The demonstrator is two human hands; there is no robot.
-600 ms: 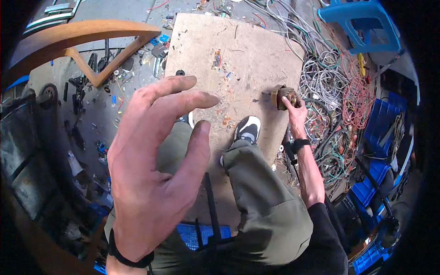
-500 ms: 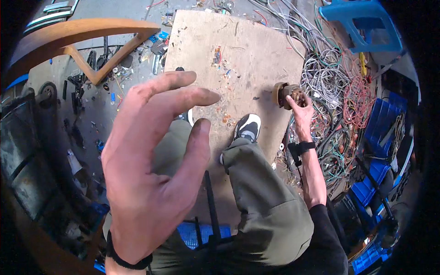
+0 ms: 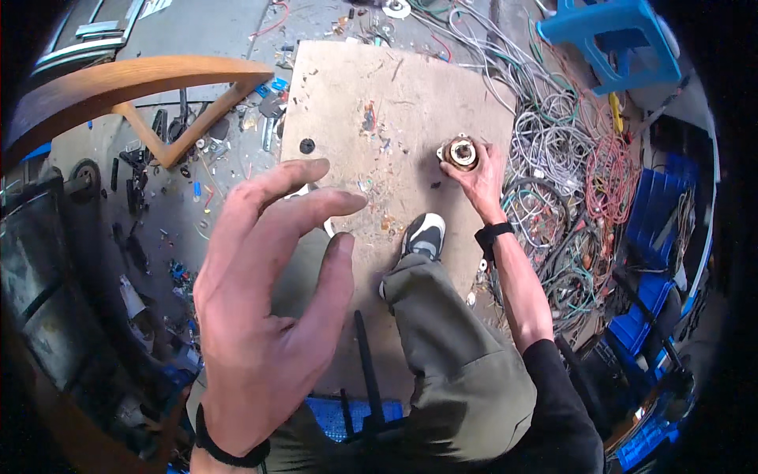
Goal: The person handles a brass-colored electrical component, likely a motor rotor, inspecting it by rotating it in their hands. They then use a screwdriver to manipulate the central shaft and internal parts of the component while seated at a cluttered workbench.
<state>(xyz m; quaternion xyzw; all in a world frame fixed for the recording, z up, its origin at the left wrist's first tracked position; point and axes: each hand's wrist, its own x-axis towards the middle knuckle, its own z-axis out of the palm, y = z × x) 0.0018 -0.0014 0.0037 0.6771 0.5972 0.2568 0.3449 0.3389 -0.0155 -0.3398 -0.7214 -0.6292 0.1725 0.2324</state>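
My right hand (image 3: 482,180) grips a small electric motor part (image 3: 461,153) above the right side of a wooden board (image 3: 418,95). The part is round and brown, and a pale ring with a hole in it faces up. My thumb lies on its near side and the fingers wrap its right side, partly hidden. Close to the camera, my left hand (image 3: 272,276) is raised with fingers curved and thumb apart, holding nothing. A small black round piece (image 3: 307,145) lies on the board beyond its fingertips.
Tangled wires (image 3: 553,150) heap up right of the board. A blue plastic stool (image 3: 616,39) stands at the far right, blue crates (image 3: 659,213) below it. A curved wooden frame (image 3: 142,75) reaches in from the left. Scraps litter the board and floor around my shoes (image 3: 425,237).
My right hand has moved left over the board with the motor part and turned it, so its pale ring now faces up. The left hand stays raised, slightly shifted in view.
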